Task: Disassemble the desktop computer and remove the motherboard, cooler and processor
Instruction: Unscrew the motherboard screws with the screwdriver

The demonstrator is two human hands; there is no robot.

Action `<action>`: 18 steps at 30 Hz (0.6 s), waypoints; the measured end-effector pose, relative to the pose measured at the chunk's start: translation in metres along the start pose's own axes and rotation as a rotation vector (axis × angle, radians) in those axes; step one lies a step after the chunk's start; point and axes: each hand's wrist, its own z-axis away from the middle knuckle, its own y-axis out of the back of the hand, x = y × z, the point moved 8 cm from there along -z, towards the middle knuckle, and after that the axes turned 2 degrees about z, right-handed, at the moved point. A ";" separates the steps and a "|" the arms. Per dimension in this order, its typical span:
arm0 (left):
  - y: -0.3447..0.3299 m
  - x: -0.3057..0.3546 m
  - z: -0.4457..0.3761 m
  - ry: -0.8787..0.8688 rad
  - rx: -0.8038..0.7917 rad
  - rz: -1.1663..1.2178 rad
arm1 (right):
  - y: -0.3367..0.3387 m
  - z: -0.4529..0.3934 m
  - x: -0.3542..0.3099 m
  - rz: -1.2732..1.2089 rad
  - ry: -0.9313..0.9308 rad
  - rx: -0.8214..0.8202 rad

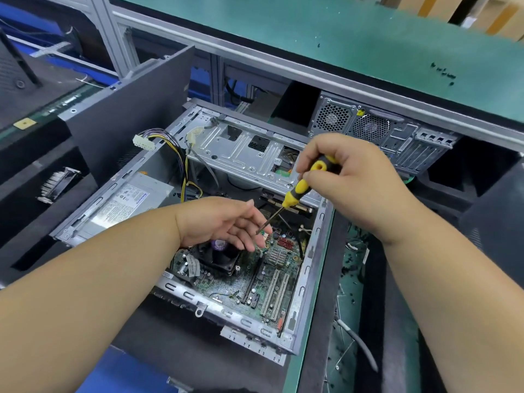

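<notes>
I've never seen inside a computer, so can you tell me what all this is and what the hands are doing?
The picture comes from a camera worn on a person's head, looking down at their own two hands. On the bench lies an open computer case with its side off. The green board at the bottom is the motherboard, where the parts plug in. The black fan on it is the cooler. The grey box at the left feeds in power. The right hand grips a yellow and black screwdriver, tip pointing down at the board. The left hand is open, fingers next to the tip.
</notes>
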 end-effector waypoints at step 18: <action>0.006 0.029 0.002 -0.152 0.237 -0.132 | 0.047 0.025 0.008 -0.017 -0.036 0.388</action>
